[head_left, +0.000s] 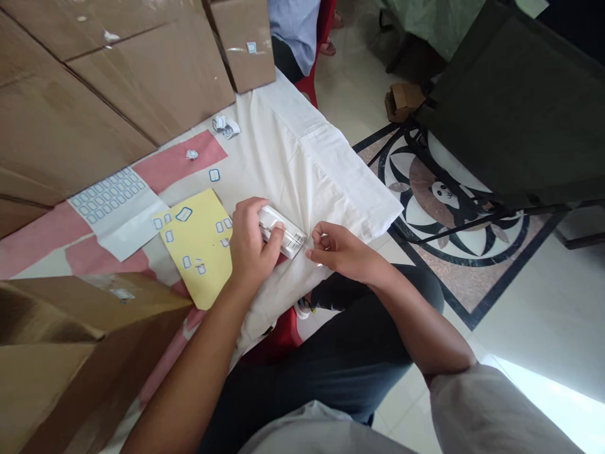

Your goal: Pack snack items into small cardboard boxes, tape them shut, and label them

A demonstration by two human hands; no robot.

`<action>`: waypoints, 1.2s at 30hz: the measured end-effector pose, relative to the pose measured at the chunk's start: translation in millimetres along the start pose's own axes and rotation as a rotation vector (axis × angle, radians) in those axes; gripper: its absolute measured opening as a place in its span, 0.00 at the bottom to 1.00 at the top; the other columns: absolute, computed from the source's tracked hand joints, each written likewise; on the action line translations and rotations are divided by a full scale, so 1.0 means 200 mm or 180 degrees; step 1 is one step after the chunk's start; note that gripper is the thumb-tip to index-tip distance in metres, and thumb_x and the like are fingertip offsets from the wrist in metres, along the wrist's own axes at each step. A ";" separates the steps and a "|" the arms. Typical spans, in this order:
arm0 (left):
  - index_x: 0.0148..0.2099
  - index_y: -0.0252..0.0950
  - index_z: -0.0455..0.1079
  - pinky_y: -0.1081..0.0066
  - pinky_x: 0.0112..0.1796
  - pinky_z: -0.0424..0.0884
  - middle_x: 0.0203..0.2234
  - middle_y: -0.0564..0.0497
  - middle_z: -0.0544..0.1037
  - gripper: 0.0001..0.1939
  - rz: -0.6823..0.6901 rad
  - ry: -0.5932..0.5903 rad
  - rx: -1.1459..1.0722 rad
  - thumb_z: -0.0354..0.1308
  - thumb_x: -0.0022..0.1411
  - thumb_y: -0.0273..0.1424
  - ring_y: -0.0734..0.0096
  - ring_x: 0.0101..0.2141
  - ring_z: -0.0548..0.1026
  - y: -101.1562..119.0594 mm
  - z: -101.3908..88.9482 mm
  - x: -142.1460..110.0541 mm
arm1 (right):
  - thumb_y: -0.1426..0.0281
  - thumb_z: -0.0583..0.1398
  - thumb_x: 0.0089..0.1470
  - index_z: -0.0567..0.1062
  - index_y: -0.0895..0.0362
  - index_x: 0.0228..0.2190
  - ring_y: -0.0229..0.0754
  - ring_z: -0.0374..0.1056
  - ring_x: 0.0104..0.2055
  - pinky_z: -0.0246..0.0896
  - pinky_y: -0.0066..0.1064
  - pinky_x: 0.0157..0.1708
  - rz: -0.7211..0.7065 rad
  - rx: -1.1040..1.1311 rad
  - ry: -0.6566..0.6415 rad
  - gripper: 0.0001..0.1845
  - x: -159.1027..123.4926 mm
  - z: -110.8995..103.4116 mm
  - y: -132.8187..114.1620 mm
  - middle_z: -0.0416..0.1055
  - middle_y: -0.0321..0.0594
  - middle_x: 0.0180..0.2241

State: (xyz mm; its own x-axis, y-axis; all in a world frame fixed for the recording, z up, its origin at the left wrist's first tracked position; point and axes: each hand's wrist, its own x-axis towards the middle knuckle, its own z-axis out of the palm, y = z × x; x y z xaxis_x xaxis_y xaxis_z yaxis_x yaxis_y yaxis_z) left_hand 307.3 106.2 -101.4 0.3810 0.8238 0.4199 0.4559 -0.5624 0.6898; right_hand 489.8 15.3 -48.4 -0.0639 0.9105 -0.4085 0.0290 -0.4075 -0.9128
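Note:
My left hand (253, 243) is wrapped around a small white box (293, 239) with a glossy, clear-looking surface and dark print near its right end. The thumb presses on its top, and the box rests at the table's edge. Just right of that end, my right hand (338, 249) is closed in a pinch. A tiny shiny bit shows by its fingertips, too small to name. Left of my left hand lies a yellow sheet (203, 277) with several blue-bordered stickers on it. Beyond it is a white sheet (127, 236) with rows of the same stickers.
Large cardboard boxes (155, 82) line the table's far left, and an opened carton (51, 378) stands at near left. Crumpled paper (227, 127) and a loose sticker (214, 175) lie on the white cloth (283, 151). A person's clothing (295, 28) shows at the top; a dark folding chair (520, 113) stands right.

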 end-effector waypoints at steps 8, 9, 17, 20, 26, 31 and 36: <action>0.58 0.39 0.62 0.59 0.57 0.65 0.53 0.43 0.70 0.20 0.0033 0.0015 -0.0016 0.55 0.65 0.33 0.57 0.55 0.69 0.00 0.00 0.00 | 0.68 0.64 0.47 0.62 0.54 0.26 0.29 0.49 0.17 0.42 0.24 0.18 0.0620 0.0433 -0.0149 0.13 0.04 0.01 -0.02 0.62 0.25 0.17; 0.58 0.39 0.62 0.59 0.57 0.65 0.53 0.43 0.70 0.19 0.0037 0.0014 -0.0024 0.55 0.65 0.33 0.57 0.55 0.69 0.00 0.00 0.00 | 0.68 0.63 0.46 0.63 0.54 0.26 0.28 0.48 0.17 0.42 0.25 0.17 0.0664 0.0477 -0.0164 0.11 0.05 0.01 -0.02 0.62 0.26 0.17; 0.57 0.37 0.64 0.59 0.56 0.66 0.52 0.42 0.70 0.17 0.0058 0.0036 -0.0124 0.54 0.68 0.33 0.59 0.54 0.69 0.00 0.00 0.01 | 0.62 0.64 0.49 0.75 0.59 0.25 0.29 0.47 0.18 0.40 0.26 0.18 0.0562 0.0313 -0.0194 0.12 0.06 0.02 0.00 0.57 0.27 0.17; 0.56 0.37 0.66 0.59 0.56 0.66 0.50 0.43 0.71 0.15 0.0058 0.0078 -0.0178 0.52 0.70 0.35 0.60 0.53 0.70 0.01 0.00 0.01 | 0.59 0.64 0.52 0.78 0.60 0.27 0.30 0.48 0.19 0.40 0.26 0.18 0.0489 0.0214 -0.0171 0.15 0.06 0.03 0.00 0.55 0.27 0.17; 0.54 0.38 0.68 0.60 0.55 0.67 0.50 0.44 0.74 0.13 -0.0001 0.0196 -0.0240 0.52 0.71 0.35 0.60 0.52 0.71 0.02 0.01 0.02 | 0.59 0.64 0.54 0.79 0.60 0.29 0.30 0.49 0.20 0.42 0.25 0.18 0.0360 0.0182 -0.0122 0.16 0.06 0.03 0.01 0.56 0.28 0.18; 0.54 0.39 0.71 0.61 0.55 0.68 0.50 0.45 0.75 0.13 -0.0126 0.0288 -0.0424 0.52 0.72 0.35 0.62 0.52 0.73 0.01 0.01 0.01 | 0.61 0.62 0.56 0.80 0.60 0.29 0.30 0.49 0.19 0.42 0.27 0.19 0.0171 0.0109 -0.0087 0.15 0.06 0.04 0.02 0.57 0.28 0.17; 0.54 0.41 0.70 0.61 0.55 0.68 0.50 0.47 0.76 0.13 -0.0365 0.0352 -0.0723 0.53 0.71 0.36 0.63 0.53 0.73 0.01 0.02 0.02 | 0.58 0.63 0.56 0.81 0.61 0.28 0.31 0.50 0.20 0.41 0.29 0.22 -0.0022 -0.0053 0.0020 0.18 0.07 0.05 0.01 0.59 0.29 0.17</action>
State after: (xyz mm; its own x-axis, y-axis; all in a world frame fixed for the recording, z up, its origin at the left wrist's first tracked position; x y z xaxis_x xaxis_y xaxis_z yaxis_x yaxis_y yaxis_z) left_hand 313.2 108.2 -100.7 0.2416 0.8909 0.3847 0.2941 -0.4450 0.8459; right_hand 479.5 26.5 -56.3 -0.0580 0.9137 -0.4022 0.0451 -0.4001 -0.9154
